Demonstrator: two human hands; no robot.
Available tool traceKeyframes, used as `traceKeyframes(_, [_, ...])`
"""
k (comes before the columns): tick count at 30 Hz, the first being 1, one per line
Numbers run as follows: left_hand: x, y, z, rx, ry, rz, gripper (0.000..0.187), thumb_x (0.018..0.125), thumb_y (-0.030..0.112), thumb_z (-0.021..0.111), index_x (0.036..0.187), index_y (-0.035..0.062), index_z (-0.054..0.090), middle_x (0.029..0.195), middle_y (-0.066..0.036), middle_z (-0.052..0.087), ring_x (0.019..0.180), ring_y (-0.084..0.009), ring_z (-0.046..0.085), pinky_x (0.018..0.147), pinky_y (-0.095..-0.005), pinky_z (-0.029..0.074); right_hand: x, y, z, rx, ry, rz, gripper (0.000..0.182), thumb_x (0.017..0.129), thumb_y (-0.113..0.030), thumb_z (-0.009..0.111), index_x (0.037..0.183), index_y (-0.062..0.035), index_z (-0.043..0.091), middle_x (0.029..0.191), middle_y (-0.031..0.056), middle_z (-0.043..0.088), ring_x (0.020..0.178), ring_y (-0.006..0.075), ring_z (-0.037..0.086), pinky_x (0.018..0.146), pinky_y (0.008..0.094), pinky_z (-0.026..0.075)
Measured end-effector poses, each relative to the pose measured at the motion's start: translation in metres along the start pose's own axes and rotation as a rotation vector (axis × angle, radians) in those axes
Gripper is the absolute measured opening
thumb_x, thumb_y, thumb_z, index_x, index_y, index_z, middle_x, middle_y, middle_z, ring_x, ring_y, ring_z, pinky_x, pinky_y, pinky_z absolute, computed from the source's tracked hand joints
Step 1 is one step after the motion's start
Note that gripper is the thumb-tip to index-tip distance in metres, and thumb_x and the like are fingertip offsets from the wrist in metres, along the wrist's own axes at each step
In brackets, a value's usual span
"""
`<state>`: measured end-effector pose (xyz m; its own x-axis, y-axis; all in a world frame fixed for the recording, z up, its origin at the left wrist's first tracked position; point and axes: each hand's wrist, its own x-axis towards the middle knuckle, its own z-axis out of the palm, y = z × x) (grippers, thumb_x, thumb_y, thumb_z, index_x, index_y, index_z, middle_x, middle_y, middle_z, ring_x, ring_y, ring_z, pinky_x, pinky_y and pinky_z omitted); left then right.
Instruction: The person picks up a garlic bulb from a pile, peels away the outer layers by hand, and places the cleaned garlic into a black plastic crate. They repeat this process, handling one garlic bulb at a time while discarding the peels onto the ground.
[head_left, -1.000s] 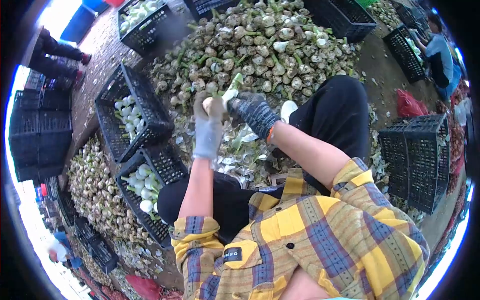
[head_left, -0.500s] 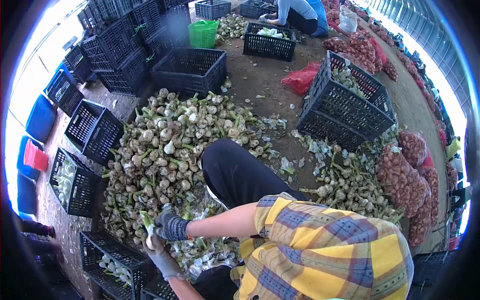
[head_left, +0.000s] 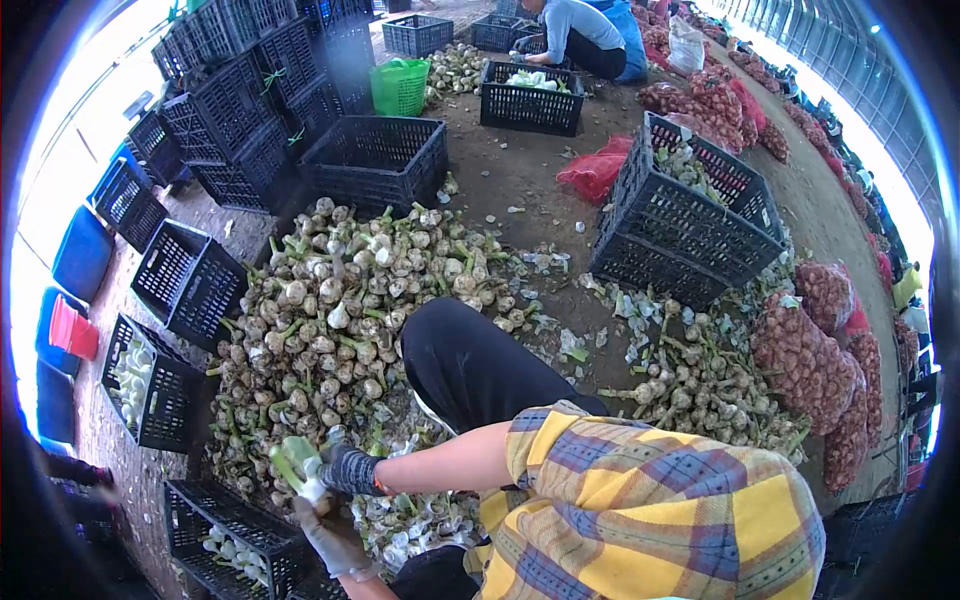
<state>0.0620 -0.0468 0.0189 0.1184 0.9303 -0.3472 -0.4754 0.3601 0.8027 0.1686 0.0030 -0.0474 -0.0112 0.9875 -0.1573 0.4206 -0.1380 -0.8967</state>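
Observation:
A pale garlic bulb with a green stem point(head_left: 298, 467) is between my two gloved hands, over the pile's near edge. My left hand point(head_left: 322, 535), in a light grey glove, is closed around its lower end. Above it, my right hand point(head_left: 350, 467), in a dark grey knit glove with a striped cuff, is closed against the bulb's side, its fingertips partly hidden. A green outer layer stands out from the stem. Below my hands lie loose peeled skins point(head_left: 420, 525), and ahead is a large heap of unpeeled, soil-marked garlic bulbs point(head_left: 330, 310).
Crates with white peeled bulbs stand at left point(head_left: 150, 400) and lower left point(head_left: 185, 530). Past the heap are a black crate point(head_left: 375, 185) and a green basket point(head_left: 400, 90). Stacked crates point(head_left: 680, 245) and red net sacks point(head_left: 805, 365) stand right. Another person point(head_left: 585, 40) crouches far ahead.
The garlic's green outer layer now spreads wider from the stem, and more of the white bulb shows. Both hands stay close together. The view has tilted slightly upward.

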Motion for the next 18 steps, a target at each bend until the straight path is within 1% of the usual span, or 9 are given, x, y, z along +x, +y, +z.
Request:
traceKeyframes(2, [0.001, 0.003, 0.001, -0.013, 0.048, -0.043, 0.039, 0.087, 0.045, 0.051, 0.102, 0.009, 0.055, 0.082, -0.001, 0.057, 0.072, -0.0131, 0.053, 0.063, -0.0244, 0.042, -0.002, -0.01, -0.01, -0.16, -0.125, -0.007, 0.033, 0.077, -0.032, 0.052, 0.08, -0.001, 0.063, 0.077, 0.0236, 0.062, 0.069, 0.0353, 0.061, 0.064, 0.0431, 0.048])
traceKeyframes(5, [0.004, 0.002, -0.007, -0.003, 0.108, -0.108, 0.041, 0.087, 0.046, 0.049, 0.104, 0.0089, 0.055, 0.088, -0.002, 0.057, 0.074, -0.0138, 0.053, 0.065, -0.0266, 0.043, -0.004, -0.011, -0.009, -0.01, -0.043, 0.072, 0.034, 0.079, -0.033, 0.051, 0.082, -0.0014, 0.063, 0.076, 0.0224, 0.062, 0.067, 0.0354, 0.06, 0.062, 0.0428, 0.048])
traceKeyframes(6, [0.004, 0.002, -0.008, 0.11, 0.128, -0.03, 0.042, 0.087, 0.045, 0.05, 0.107, 0.0087, 0.054, 0.091, -0.002, 0.057, 0.076, -0.014, 0.053, 0.066, -0.027, 0.043, -0.011, -0.02, -0.016, 0.047, -0.02, 0.132, 0.034, 0.079, -0.033, 0.051, 0.084, -0.0014, 0.063, 0.076, 0.0221, 0.062, 0.067, 0.0352, 0.06, 0.062, 0.0425, 0.047])
traceKeyframes(8, [0.003, -0.001, -0.009, 0.332, 0.169, 0.127, 0.044, 0.087, 0.044, 0.05, 0.113, 0.0083, 0.052, 0.098, -0.003, 0.058, 0.08, -0.0145, 0.055, 0.069, -0.0278, 0.044, -0.018, -0.02, -0.014, 0.087, 0.059, 0.018, 0.034, 0.079, -0.033, 0.052, 0.088, -0.0009, 0.062, 0.076, 0.0227, 0.062, 0.068, 0.0358, 0.06, 0.061, 0.0418, 0.047])
traceKeyframes(9, [0.006, -0.005, -0.014, 0.286, 0.176, 0.111, 0.049, 0.088, 0.035, 0.046, 0.123, 0.0015, 0.043, 0.115, -0.01, 0.048, 0.099, -0.0205, 0.053, 0.073, -0.0321, 0.049, -0.024, -0.027, -0.015, 0.065, 0.071, -0.007, 0.033, 0.079, -0.031, 0.053, 0.087, -0.0004, 0.062, 0.075, 0.023, 0.061, 0.069, 0.0366, 0.06, 0.061, 0.0418, 0.047])
traceKeyframes(11, [0.009, -0.009, -0.022, 0.26, 0.171, 0.097, 0.047, 0.089, 0.033, 0.046, 0.123, 0.0007, 0.044, 0.117, -0.011, 0.047, 0.102, -0.0213, 0.053, 0.075, -0.0324, 0.049, -0.036, -0.036, -0.019, 0.02, 0.075, -0.152, 0.033, 0.079, -0.03, 0.055, 0.091, 0.0008, 0.061, 0.073, 0.0224, 0.061, 0.068, 0.0373, 0.059, 0.061, 0.0407, 0.047])
traceKeyframes(13, [0.022, -0.018, -0.042, 0.278, 0.106, 0.198, 0.047, 0.09, 0.035, 0.045, 0.122, 0.0011, 0.047, 0.116, -0.011, 0.051, 0.099, -0.0217, 0.056, 0.077, -0.0317, 0.049, -0.035, -0.046, -0.019, 0.142, 0.004, 0.001, 0.034, 0.079, -0.03, 0.055, 0.093, 0.0004, 0.06, 0.075, 0.0219, 0.061, 0.068, 0.0367, 0.06, 0.062, 0.0399, 0.048])
traceKeyframes(16, [0.032, -0.012, -0.062, -0.125, 0.028, -0.136, 0.047, 0.087, 0.045, 0.049, 0.119, 0.0105, 0.051, 0.104, -0.005, 0.059, 0.088, -0.018, 0.059, 0.067, -0.0285, 0.051, -0.04, -0.066, -0.027, 0.43, 0.009, 0.113, 0.035, 0.079, -0.03, 0.055, 0.096, -0.0008, 0.06, 0.076, 0.0207, 0.063, 0.069, 0.0354, 0.06, 0.062, 0.0384, 0.048])
traceKeyframes(18, [0.03, -0.01, -0.057, -0.169, 0.048, -0.108, 0.046, 0.086, 0.049, 0.048, 0.112, 0.0117, 0.055, 0.1, -0.005, 0.061, 0.087, -0.0178, 0.06, 0.071, -0.0301, 0.05, -0.037, -0.068, -0.029, 0.401, -0.026, 0.122, 0.036, 0.079, -0.031, 0.054, 0.097, -0.0008, 0.06, 0.078, 0.0207, 0.063, 0.072, 0.0351, 0.061, 0.064, 0.0384, 0.048])
